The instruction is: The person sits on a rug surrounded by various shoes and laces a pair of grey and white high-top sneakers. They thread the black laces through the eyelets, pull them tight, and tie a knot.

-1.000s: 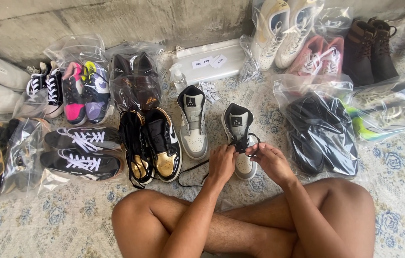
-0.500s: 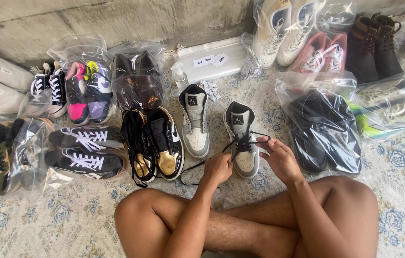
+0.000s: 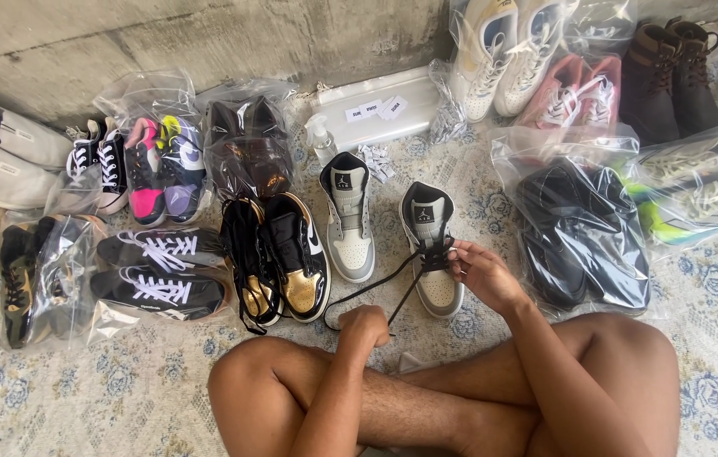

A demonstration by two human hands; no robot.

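Nearest us, the crossed bare legs, and just above the knee the left hand (image 3: 365,322) has dropped back toward the body, its fingers clenched around the black shoelace (image 3: 393,283) and drawing it out long and taut. A second ago both hands were crowded up at the shoe; now they've split apart. The right hand (image 3: 482,272) has stayed up at the grey-and-white high-top sneaker (image 3: 433,251), fingers pinching the lace right where it crosses the eyelets below the tongue. That reads to me as slack being pulled through, the lacing tightened row by row, and it looks only partly done.

The shoe itself lies on the floral floor cloth (image 3: 88,398), toe toward the person, well inside arm's reach. Its grey-and-white mate (image 3: 349,222) rests just beside it on the left, untouched. Further left, the black-and-gold pair (image 3: 284,258), laces trailing. To the right, black shoes in a clear bag (image 3: 583,233). Back by the concrete wall (image 3: 207,38), a small pump bottle (image 3: 319,140), a clear plastic box (image 3: 380,114), and white sneakers in a bag (image 3: 507,51).
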